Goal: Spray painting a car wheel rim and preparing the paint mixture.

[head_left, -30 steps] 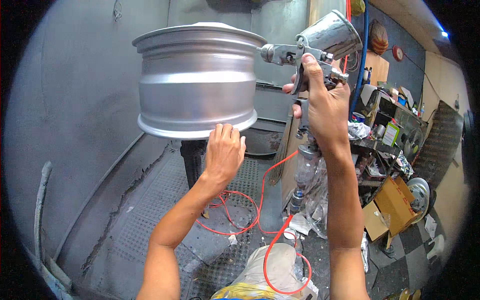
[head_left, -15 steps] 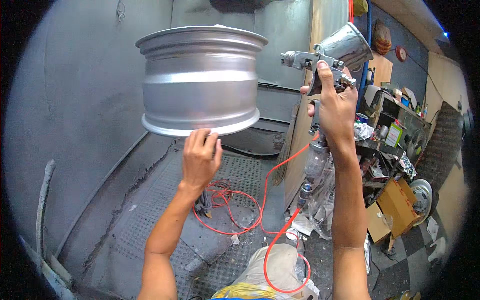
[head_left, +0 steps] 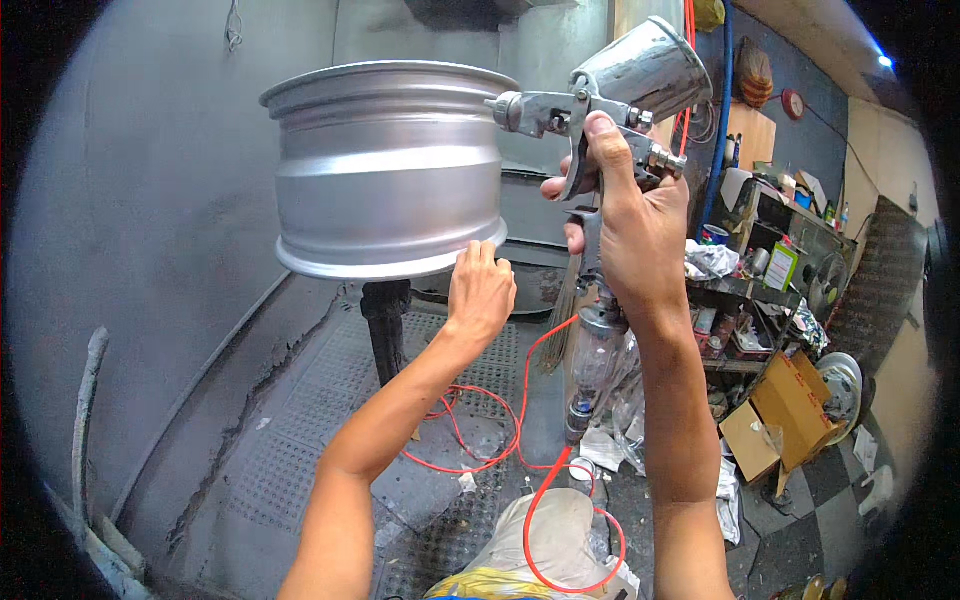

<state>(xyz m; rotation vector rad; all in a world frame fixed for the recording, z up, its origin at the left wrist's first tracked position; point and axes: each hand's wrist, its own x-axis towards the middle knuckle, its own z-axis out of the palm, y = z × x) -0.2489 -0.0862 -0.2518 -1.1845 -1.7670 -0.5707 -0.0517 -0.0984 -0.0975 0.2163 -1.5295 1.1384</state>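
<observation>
A silver wheel rim [head_left: 385,190] sits horizontally on a dark stand [head_left: 385,330] inside grey booth walls. My left hand [head_left: 482,295] has curled fingers on the rim's lower lip at the near right, closed on that edge. My right hand [head_left: 640,230] holds a metal spray gun [head_left: 545,115] upright, its thumb on the upper body and fingers around the handle and trigger. The gun's cup [head_left: 640,70] is tilted, and its nozzle points left at the rim's upper right side. A clear filter [head_left: 600,365] hangs below the handle, joined to a red hose [head_left: 540,500].
Hose loops lie on the grated floor [head_left: 270,450]. Cluttered shelves [head_left: 750,300], a cardboard box [head_left: 790,410] and a round silver object [head_left: 840,390] stand to the right. A bent pole [head_left: 92,380] rises at the lower left; a straw broom [head_left: 560,340] stands behind the filter.
Since half a second ago, my left hand has moved right along the rim's lower edge. The spray gun has moved left, nearer the rim. Over the whole second, the hand shifted left and back right.
</observation>
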